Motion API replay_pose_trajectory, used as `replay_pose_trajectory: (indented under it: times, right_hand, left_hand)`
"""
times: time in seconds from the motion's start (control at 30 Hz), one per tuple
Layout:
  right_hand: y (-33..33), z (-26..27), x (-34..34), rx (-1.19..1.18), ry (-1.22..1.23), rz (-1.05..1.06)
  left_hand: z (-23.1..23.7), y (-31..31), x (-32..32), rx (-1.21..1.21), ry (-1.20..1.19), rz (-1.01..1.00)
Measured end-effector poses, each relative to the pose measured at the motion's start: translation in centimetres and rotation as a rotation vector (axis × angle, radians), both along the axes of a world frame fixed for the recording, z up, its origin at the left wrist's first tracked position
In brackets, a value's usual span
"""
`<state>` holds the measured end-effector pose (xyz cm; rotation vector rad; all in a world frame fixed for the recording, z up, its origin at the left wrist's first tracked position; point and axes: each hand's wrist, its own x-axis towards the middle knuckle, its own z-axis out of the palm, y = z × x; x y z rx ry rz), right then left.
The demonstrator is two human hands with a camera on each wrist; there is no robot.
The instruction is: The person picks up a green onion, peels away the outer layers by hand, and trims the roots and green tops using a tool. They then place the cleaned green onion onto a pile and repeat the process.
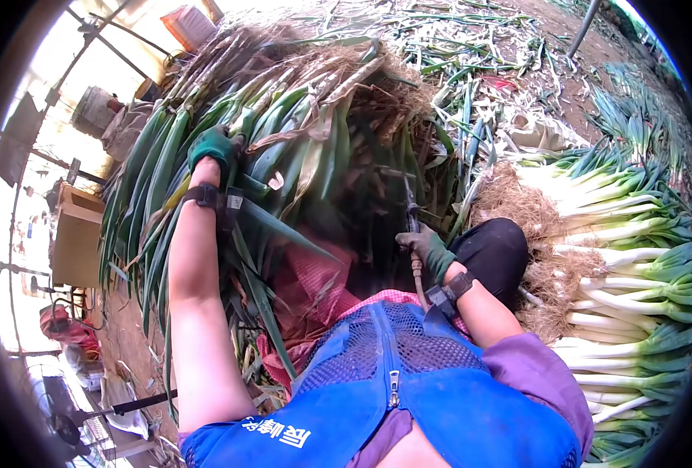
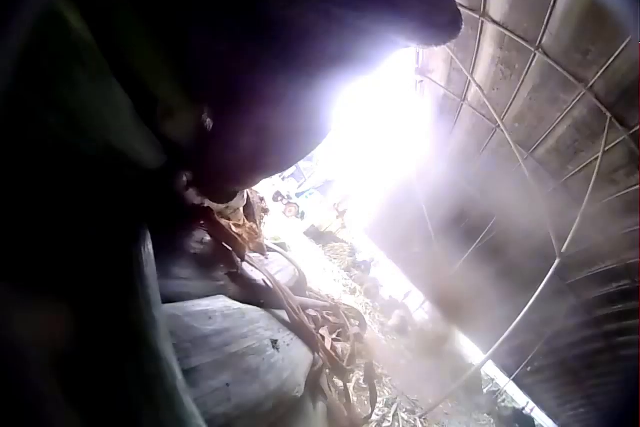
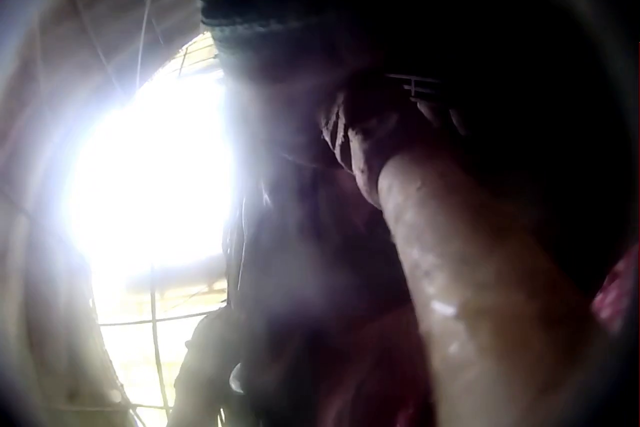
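Observation:
A large heap of leeks lies ahead, with long green leaves, dry outer skins and roots. My left hand, in a green glove, is at the leaves on the heap's left side. Its fingertips are hidden among the leaves, and I cannot tell whether they hold a leek. In the left wrist view the hand is a dark shape above pale leaves. My gloved right hand grips an air gun with a thin nozzle pointing toward the heap. Its hose runs back past the wrist.
Cleaned leeks with white stems and roots lie in rows at the right. Peeled leaf scraps cover the ground behind. A pink checked cloth lies over the lap. A cardboard box stands at the left.

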<state>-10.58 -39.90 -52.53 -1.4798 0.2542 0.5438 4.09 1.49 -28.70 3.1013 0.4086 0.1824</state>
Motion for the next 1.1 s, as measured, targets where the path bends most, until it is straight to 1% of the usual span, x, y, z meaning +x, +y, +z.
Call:
replay_pose_trajectory:
  times: [0.07,0.1,0.17,0.2,0.23,0.3,0.33,0.37,0.4,0.43,0.47,0.53,0.57,0.6,0.67,0.7,0.73,0.77,0.8,0.83,0.87,0.9,0.97,1.0,1.03,1.1]
  right_hand:
    - [0.0,-1.1,0.0,0.059,-0.02,-0.026]
    - [-0.1,-1.6,0.0,0.085,-0.028,-0.037]
    - [0.0,-2.0,0.1,0.062,-0.188,-0.081]
    - [0.1,-2.4,-0.3,0.051,-0.259,-0.108]
    - [0.0,-1.9,-0.3,0.082,-0.21,-0.095]
    - [-0.8,0.3,0.0,0.139,-0.11,-0.069]
    - [-0.7,0.8,0.1,0.161,-0.119,-0.08]
    - [-0.5,0.4,0.2,0.225,-0.133,-0.078]
    - [-0.3,0.1,0.3,0.289,-0.147,-0.076]
    - [-0.2,-0.2,0.2,0.351,-0.163,-0.073]
    - [-0.2,1.0,-0.1,0.155,-0.208,-0.059]
    - [-0.3,3.3,-1.1,-0.02,-0.2,-0.041]
    - [-0.5,3.8,-1.4,-0.11,-0.194,-0.032]
    - [-0.8,2.9,-1.5,-0.152,-0.19,-0.024]
    - [-1.6,5.2,-2.9,-0.065,-0.137,0.035]
    - [-1.6,6.0,-3.6,-0.018,-0.112,0.064]
    - [-1.4,5.9,-4.9,0.032,-0.216,0.1]
    - [-1.8,7.4,-6.2,0.051,-0.173,0.191]
    - [-2.1,9.0,-7.5,-0.026,-0.15,0.244]
    - [-2.3,9.0,-8.2,-0.128,-0.223,0.251]
    - [-2.6,9.1,-8.8,-0.235,-0.292,0.253]
    - [-3.1,8.9,-8.8,-0.257,-0.226,0.232]
    - [-3.4,9.9,-8.2,-0.292,-0.099,0.193]
    - [-3.5,10.8,-9.0,-0.254,-0.022,0.225]
    - [-3.2,13.0,-9.7,-0.219,0.055,0.257]
    - [-2.7,12.9,-10.6,-0.294,-0.086,0.373]
  left_hand:
    - [1.2,-1.2,-1.5,0.056,-0.057,-0.005]
    - [1.6,-1.2,-2.5,-0.041,-0.079,-0.028]
    - [2.8,-1.2,-4.5,-0.232,-0.122,-0.086]
    - [4.5,-2.9,-7.0,-0.362,-0.133,-0.141]
    - [6.0,-4.9,-9.5,-0.495,-0.141,-0.196]
    - [6.9,-8.3,-13.2,-0.693,-0.115,-0.255]
    - [7.0,-9.9,-14.5,-0.792,-0.106,-0.285]
    - [6.8,-11.7,-15.5,-0.694,-0.061,-0.262]
    - [5.5,-12.5,-15.6,-0.546,0.058,-0.248]
    - [3.7,-13.8,-15.7,-0.747,0.146,-0.247]
    - [1.9,-15.2,-15.3,-0.737,0.245,-0.186]
    - [-5.4,-16.0,-13.3,-0.46,0.233,-0.224]
    - [-7.8,-17.1,-13.0,-0.401,0.225,-0.222]
    - [-10.2,-18.2,-12.7,-0.342,0.216,-0.219]
    - [-13.1,-20.1,-12.5,-0.371,0.226,-0.214]
    - [-14.1,-20.9,-12.3,-0.403,0.235,-0.203]
    - [-14.4,-21.6,-12.2,-0.428,0.262,-0.188]
    - [-15.2,-21.6,-12.0,-0.454,0.248,-0.187]
    - [-16.3,-21.7,-11.6,-0.483,0.232,-0.189]
    - [-16.5,-22.1,-11.7,-0.513,0.216,-0.192]
    - [-16.6,-22.0,-11.8,-0.599,0.248,-0.204]
    - [-16.7,-22.1,-11.8,-0.561,0.218,-0.218]
    - [-17.1,-21.9,-11.7,-0.641,0.251,-0.208]
    - [-17.3,-21.8,-11.5,-0.671,0.262,-0.202]
    - [-16.8,-21.8,-11.5,-0.701,0.276,-0.192]
    - [-16.9,-21.6,-11.8,-0.739,0.296,-0.176]
